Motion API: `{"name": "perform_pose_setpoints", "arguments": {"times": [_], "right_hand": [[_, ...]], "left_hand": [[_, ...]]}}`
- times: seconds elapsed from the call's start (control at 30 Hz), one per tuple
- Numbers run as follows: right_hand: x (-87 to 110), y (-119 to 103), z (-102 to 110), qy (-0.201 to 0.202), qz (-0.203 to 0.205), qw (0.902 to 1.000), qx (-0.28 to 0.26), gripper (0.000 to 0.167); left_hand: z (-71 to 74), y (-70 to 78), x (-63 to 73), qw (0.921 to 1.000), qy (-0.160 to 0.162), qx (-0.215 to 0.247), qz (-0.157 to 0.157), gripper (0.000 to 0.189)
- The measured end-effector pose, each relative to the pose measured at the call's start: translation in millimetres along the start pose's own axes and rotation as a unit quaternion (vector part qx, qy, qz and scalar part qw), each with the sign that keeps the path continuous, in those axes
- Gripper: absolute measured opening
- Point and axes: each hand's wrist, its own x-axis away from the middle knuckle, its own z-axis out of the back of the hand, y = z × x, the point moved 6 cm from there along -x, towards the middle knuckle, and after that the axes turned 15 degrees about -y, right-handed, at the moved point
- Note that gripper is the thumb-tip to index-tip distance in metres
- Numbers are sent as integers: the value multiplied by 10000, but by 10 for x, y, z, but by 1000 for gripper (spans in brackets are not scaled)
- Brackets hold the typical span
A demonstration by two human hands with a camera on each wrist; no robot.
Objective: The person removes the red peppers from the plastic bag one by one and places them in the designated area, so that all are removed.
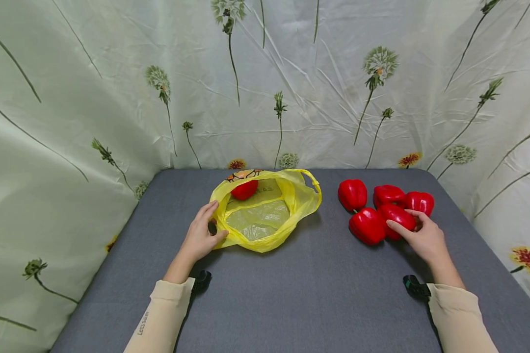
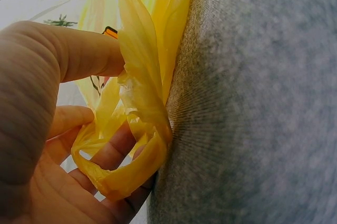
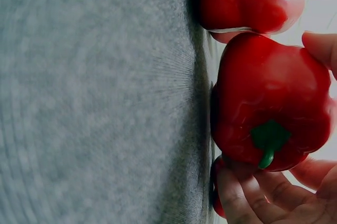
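A yellow plastic bag (image 1: 287,230) stands with its mouth spread wide, and one red bell pepper (image 1: 245,190) lies inside at the back left. My left hand (image 1: 198,234) holds the bag's left rim, thumb in front; in the left wrist view a handle loop (image 2: 126,182) passes around its fingers. On the right, my right hand (image 1: 427,239) grips a red bell pepper (image 1: 396,219) between thumb and fingers. Its green stem (image 3: 268,137) faces the right wrist camera. This pepper sits low among its neighbours; whether it still touches the table is unclear.
Around the held pepper are more red bell peppers: one at front left (image 1: 367,226), one at back left (image 1: 352,194), others behind (image 1: 387,194) and at right (image 1: 420,202). A grey cloth (image 1: 309,299) covers the table. Flowered curtain (image 1: 265,98) encloses the back and sides.
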Motion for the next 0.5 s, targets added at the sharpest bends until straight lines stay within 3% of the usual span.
{"name": "perform_pose_setpoints", "arguments": {"times": [0.5], "right_hand": [[-2,6,-25,-165,40,9999,-28,88]], "left_hand": [[1,1,2,10000,10,-20,-19,88]]}}
